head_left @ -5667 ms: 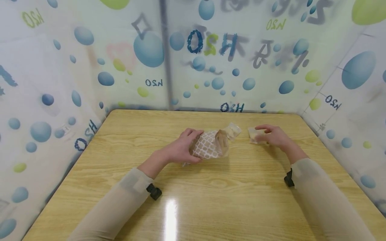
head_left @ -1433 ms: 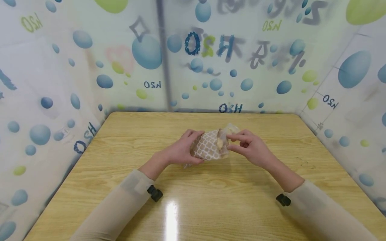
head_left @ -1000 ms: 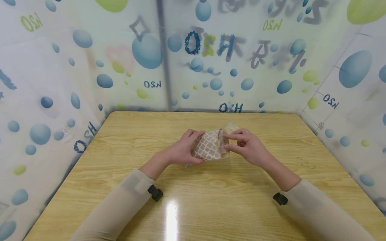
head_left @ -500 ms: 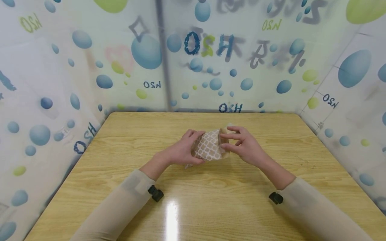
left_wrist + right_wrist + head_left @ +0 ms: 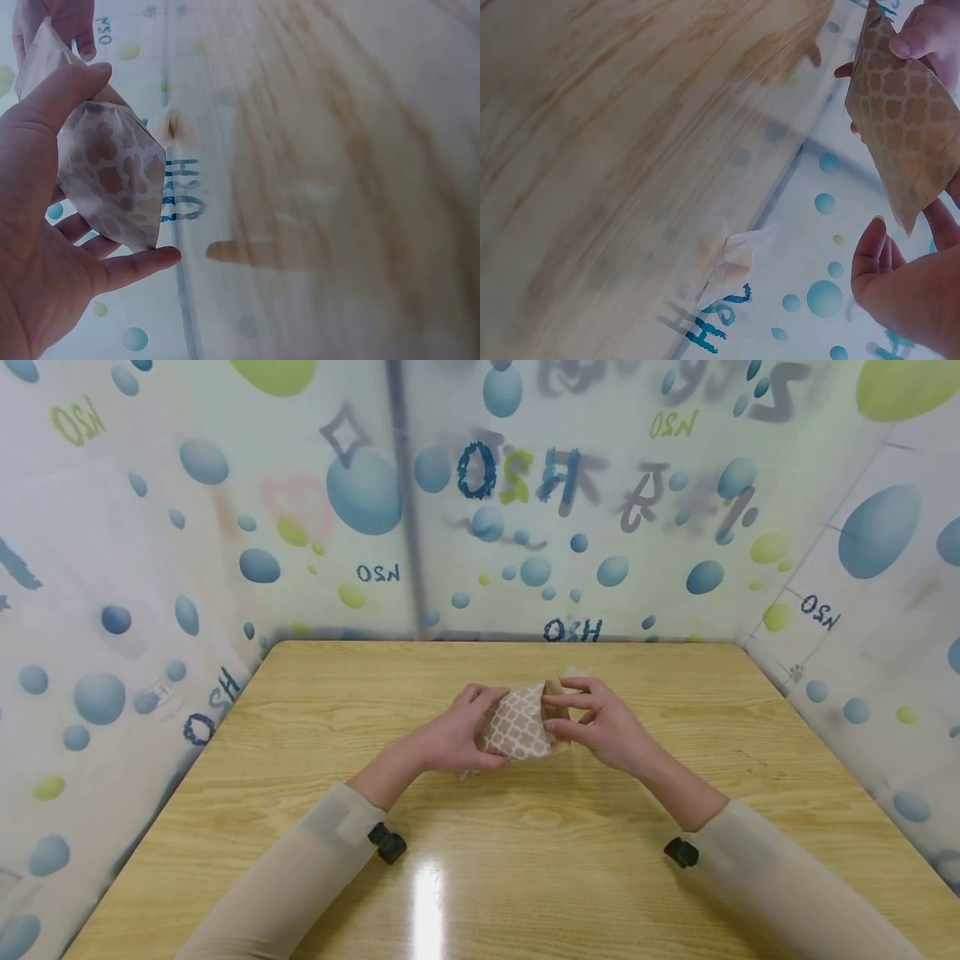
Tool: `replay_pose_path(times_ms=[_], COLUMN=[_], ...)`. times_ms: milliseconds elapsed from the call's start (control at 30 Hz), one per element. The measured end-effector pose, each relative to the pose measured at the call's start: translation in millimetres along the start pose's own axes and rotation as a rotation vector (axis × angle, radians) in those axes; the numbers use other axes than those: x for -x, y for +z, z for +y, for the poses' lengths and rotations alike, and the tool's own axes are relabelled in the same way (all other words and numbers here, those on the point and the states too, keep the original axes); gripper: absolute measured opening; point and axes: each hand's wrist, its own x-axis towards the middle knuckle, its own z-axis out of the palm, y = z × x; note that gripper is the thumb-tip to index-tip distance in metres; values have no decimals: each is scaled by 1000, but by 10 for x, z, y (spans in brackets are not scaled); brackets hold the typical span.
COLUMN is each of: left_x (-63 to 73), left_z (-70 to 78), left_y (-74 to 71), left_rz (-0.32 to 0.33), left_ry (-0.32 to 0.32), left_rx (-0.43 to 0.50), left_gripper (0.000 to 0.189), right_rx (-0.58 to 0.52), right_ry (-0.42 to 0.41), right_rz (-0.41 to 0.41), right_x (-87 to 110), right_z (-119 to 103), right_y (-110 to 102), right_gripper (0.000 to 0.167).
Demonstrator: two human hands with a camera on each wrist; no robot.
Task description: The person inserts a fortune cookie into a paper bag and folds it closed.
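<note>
A brown paper bag (image 5: 517, 722) with a white lattice pattern lies tilted over the table, its mouth facing right. My left hand (image 5: 453, 735) grips its closed end, thumb on the near side and fingers on the far side. My right hand (image 5: 607, 718) is at the bag's mouth, with index finger and thumb spread apart just inside the rim. The inside of the bag is mostly hidden. Behind the bag, a small clear-wrapped packet (image 5: 735, 262) rests on the table in the right wrist view; the right hand largely covers it in the head view.
The wooden table (image 5: 480, 860) reaches back to patterned wall sheets (image 5: 480, 527) with blue and green dots, which enclose it at the back and both sides. Dark wrist devices (image 5: 387, 843) sit at both sleeve cuffs.
The packet at the right has left the tabletop. Held at the bag's mouth by the right hand 1.4 s ago, it has gone from sight there as that hand moved left into the opening.
</note>
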Motion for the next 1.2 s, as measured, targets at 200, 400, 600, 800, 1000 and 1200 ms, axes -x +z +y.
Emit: replay_pose_path(times_ms=[200, 400, 600, 800, 1000, 1200], left_x=[-4, 30, 50, 82, 97, 109], left_z=[-10, -40, -81, -132, -134, -129], left_y=[3, -1, -31, -70, -91, -86], left_rz=[-1, -2, 7, 19, 24, 32], left_ry=[5, -11, -26, -31, -27, -35], left_rx=[-2, -5, -27, -20, -11, -6], left_gripper=[109, 109, 106, 104, 104, 104], right_rx=[10, 7, -30, -57, -88, -81], right_ry=[-10, -16, 20, 124, 220, 258], right_rz=[-6, -4, 55, 88, 63, -18], right_x=[-11, -7, 3, -70, -245, -446], right_z=[34, 72, 210, 413, 629, 756], right_y=[19, 25, -99, -286, -368, -379], right_gripper=[40, 42, 41, 49, 48, 45])
